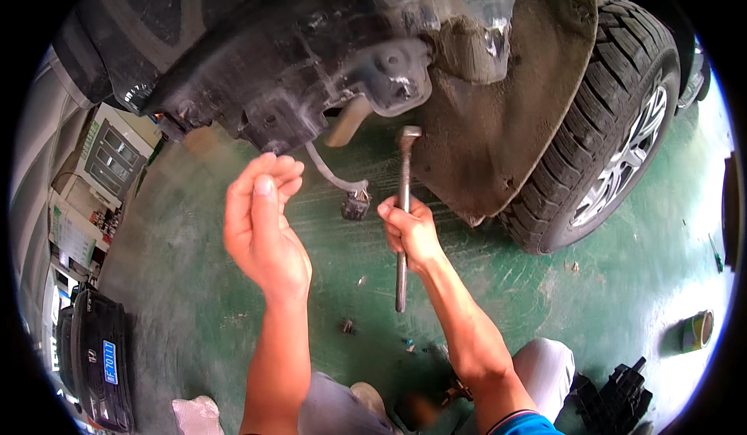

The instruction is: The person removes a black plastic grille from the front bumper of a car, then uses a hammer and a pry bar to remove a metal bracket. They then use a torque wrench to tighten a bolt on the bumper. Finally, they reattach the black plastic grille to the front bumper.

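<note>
Green floor, scuffed and streaked, spreads below the wheel and far out to its left. The dark, dusty vehicle underside stretches leftward from above the wheel, and a black car is parked at the far left of it. The wheel has a chunky black tyre around silver spokes. Hanging against its left side is a brown, dirt-coated flap. A jagged black plastic part lies on the person's side of the wheel. The metal tool stands nearly upright to the left of the wheel, its broad head uppermost; the right hand is wrapped around its handle. The left hand, farther left of the wheel, is raised with bent fingers and thumb close together at the underside's lower edge; whether it pinches anything small, I cannot tell. A can sits to the wheel's lower right. Left of the wheel, between the two hands, a grey cable dangles, ending in a black connector.
</note>
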The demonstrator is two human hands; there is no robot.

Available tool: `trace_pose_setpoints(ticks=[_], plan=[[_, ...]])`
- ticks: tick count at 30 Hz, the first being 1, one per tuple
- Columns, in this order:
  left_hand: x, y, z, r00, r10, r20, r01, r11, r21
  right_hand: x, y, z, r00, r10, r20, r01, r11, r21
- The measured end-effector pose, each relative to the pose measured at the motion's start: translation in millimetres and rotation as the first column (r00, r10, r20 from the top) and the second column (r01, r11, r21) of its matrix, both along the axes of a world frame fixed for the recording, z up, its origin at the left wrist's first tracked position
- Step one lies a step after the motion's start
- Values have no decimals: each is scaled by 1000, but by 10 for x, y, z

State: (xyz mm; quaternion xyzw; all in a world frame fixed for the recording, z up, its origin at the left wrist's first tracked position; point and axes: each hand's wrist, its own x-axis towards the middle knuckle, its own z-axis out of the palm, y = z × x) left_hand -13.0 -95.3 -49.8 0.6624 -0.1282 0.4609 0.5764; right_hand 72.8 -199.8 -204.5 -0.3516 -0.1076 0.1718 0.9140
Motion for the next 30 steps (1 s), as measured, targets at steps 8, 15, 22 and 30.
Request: trace_pose_setpoints(ticks=[8,15,22,30], plan=[[-95,101,40,999,22,38,-22,1000,-6,-348,-102,596,1000,-11,17,10,1000,14],[-134,100,96,998,18,56,-14,998,-67,-241,58,190,999,54,9,-53,995,-85],[-164,265,136,999,37,39,-32,992,-118,-227,-6,378,967,-184,175,216,958,-188],[-67,424,127,997,50,55,-40,987,-158,-228,111,167,984,-47,-174,25,992,-127]])
